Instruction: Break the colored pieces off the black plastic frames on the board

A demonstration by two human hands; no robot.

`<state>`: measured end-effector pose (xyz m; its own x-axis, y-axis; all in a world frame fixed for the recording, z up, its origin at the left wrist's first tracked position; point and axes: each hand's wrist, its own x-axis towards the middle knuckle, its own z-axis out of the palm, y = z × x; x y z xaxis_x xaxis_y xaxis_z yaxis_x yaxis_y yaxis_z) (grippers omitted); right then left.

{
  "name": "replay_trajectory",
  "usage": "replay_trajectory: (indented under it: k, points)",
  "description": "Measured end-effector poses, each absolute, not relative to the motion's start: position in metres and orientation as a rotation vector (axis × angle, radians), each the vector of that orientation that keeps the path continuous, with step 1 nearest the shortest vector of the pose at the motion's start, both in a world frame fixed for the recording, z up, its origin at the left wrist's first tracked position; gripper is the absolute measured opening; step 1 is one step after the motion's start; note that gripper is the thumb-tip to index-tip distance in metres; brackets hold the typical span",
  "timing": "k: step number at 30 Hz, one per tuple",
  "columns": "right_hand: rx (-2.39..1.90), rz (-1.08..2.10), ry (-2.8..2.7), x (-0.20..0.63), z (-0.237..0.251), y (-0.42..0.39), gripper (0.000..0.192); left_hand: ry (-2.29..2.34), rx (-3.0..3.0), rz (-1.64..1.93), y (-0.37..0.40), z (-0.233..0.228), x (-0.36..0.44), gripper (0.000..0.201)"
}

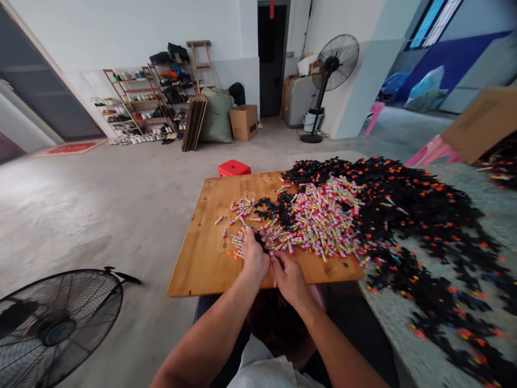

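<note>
1. Concrete floor [121, 205] runs back to a white wall, where shoe racks [139, 105], a wooden step stool [201, 62], a stuffed green sack [217, 116] and a cardboard box [244, 122] line up beside a dark doorway [271, 59].
2. Over on the right, a standing fan [334, 62] sits by a pillar, and a second fan [56, 323] fills the near left corner (only its black cage shows).
3. Down to the work: a wooden counter [205, 258] sits in front of the person, with a red stool [233, 168] just behind its far edge.
4. On the counter, a heap of small colourful tubes [323, 218] spreads across the right half, with loose ones scattered to its left.
5. Beyond that heap, a far bigger sprawl of black pieces [420, 215] with orange and red tips spills off the wood onto the grey surface [412, 345] at the right.
6. Left hand [254, 257] is curled over, fingers pinched shut on a small black piece [262, 242] right at the near edge of the tube heap.
7. Right hand [288, 277] sits just beside it, almost touching, fingers bent inward toward the same piece; whether it has a grip on anything cannot be told from this angle.
8. Both forearms come in from the bottom edge, over a dark lap.
</note>
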<state>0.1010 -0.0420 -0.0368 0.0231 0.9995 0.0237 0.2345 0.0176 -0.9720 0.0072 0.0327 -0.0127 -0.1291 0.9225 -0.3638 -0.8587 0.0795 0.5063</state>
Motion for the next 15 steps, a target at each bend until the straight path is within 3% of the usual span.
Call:
replay_trajectory:
  k: [4, 10, 15]
  points:
    - [-1.333, 1.089, -1.442, 0.11, -0.038, -0.045, 0.035, 0.715, 0.095, 1.513, 0.03, -0.018, 0.009, 0.034]
    - [-1.175, 1.352, -0.946, 0.117, -0.039, -0.044, 0.041, 0.527, 0.267, 1.35, 0.026, -0.013, 0.009, 0.019]
    - [-1.085, 1.433, -0.838, 0.11, -0.029, -0.049, 0.037, 0.591, 0.364, 1.367, 0.024, -0.01, 0.013, 0.026]
